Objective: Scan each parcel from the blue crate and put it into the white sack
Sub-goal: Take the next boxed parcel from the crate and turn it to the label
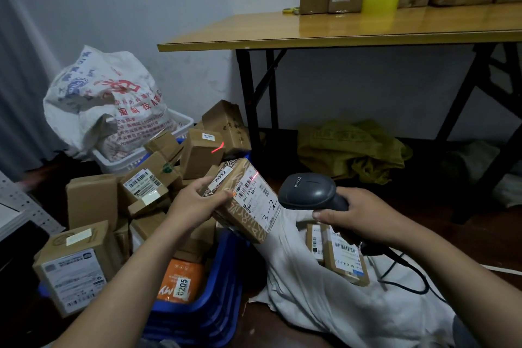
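Observation:
My left hand grips a brown patterned parcel by its left end, label side facing the scanner. My right hand grips the handle of a dark grey barcode scanner just right of the parcel. A red laser line crosses the parcel's label and also falls on a box behind it. The blue crate below my left arm is heaped with cardboard parcels and an orange packet. The white sack lies open on the floor under my right hand, with two labelled boxes inside.
A printed white bag sits in a white basket at the back left. A wooden folding table with cardboard boxes stands at the back right; a yellow-green sack lies under it. The scanner's black cable trails over the sack.

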